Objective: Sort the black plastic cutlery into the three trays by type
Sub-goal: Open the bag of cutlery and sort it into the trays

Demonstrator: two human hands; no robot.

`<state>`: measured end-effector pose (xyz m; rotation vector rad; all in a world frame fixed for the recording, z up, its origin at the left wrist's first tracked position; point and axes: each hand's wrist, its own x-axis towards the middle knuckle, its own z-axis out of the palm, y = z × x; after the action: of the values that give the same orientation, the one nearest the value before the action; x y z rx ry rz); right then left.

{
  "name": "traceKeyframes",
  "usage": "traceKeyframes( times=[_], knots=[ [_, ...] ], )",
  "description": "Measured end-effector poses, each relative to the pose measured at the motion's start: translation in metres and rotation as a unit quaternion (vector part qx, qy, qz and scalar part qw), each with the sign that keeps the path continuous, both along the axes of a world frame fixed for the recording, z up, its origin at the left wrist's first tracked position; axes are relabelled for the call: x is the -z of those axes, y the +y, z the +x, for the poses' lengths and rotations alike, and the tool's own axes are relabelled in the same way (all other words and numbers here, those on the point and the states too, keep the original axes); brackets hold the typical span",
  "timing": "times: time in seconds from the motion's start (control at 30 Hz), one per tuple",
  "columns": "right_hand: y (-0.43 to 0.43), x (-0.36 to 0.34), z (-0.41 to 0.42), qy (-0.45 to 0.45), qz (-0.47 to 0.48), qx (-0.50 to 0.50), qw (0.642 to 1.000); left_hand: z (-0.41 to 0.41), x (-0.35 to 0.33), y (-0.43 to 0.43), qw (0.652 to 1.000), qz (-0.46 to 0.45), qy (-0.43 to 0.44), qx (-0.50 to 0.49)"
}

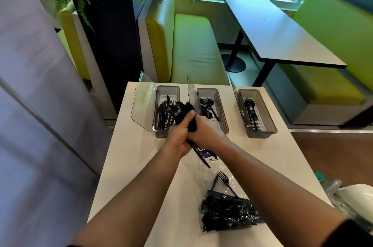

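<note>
- Three clear grey trays stand in a row along the far edge of a white tabletop [129, 157], each with a transparent lid tipped up at its far left.
- Left tray [155, 125], at about 11 o'clock from the hands, holds a stack of black pieces that look like knives, partly hidden by the hands.
- Middle tray [223, 117], at about 1 o'clock from the hands, holds black forks.
- Right tray [266, 123], at about 2 o'clock and well apart from the hands, holds black pieces whose type is hard to make out.
- Left hand [178, 137] and right hand [205, 130] press together between the left and middle trays, both closed around a bundle of black cutlery [182, 112]; spoon bowls stick out above the fists and handles poke out below.
- Each grip is wrapped tight on that bundle, thumbs on top.
- At 6 o'clock from the hands, near the front edge, a clear plastic bag of black cutlery [228, 212] lies on the tabletop.
- One loose fork [224, 179] rests just beyond the bag, on crinkled clear wrapping.
</note>
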<state>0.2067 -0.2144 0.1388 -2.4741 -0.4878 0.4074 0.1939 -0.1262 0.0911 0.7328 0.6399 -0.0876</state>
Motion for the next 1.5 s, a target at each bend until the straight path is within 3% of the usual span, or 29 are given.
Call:
traceKeyframes(
  times=[0.17, 0.27, 0.63, 0.73, 0.83, 0.93, 1.03, 1.33, 1.5],
  knots=[
    [0.011, 0.011, -0.009, 0.007, 0.044, -0.005, 0.999, 0.0, 0.005, 0.014, 0.998, 0.02, 0.001, -0.065],
    [0.013, 0.015, -0.012, -0.026, 0.018, -0.025, 0.999, 0.0, 0.007, 0.017, 0.994, 0.021, -0.035, -0.099],
    [0.004, 0.013, -0.003, 0.001, -0.008, -0.036, 0.999, -0.005, -0.001, 0.013, 0.995, 0.01, -0.047, -0.083],
    [-0.001, 0.016, 0.002, 0.017, 0.005, -0.024, 1.0, -0.008, -0.004, 0.014, 0.997, -0.025, -0.062, -0.038],
    [-0.004, 0.021, 0.006, 0.018, -0.005, -0.036, 0.999, -0.01, -0.006, 0.016, 0.997, 0.001, -0.071, 0.016],
    [-0.004, 0.022, 0.003, 0.017, -0.022, -0.06, 0.998, -0.008, -0.006, 0.015, 0.998, 0.037, -0.026, 0.033],
    [-0.005, 0.026, -0.001, -0.016, -0.025, -0.074, 0.997, -0.004, -0.004, 0.014, 1.0, 0.013, 0.013, -0.021],
    [-0.004, 0.031, -0.007, -0.1, 0.084, -0.011, 0.991, 0.006, -0.009, 0.014, 0.992, -0.025, -0.037, -0.12],
    [-0.01, 0.026, -0.009, -0.044, 0.175, 0.037, 0.983, 0.009, -0.007, 0.026, 0.989, -0.02, -0.043, -0.138]
  ],
)
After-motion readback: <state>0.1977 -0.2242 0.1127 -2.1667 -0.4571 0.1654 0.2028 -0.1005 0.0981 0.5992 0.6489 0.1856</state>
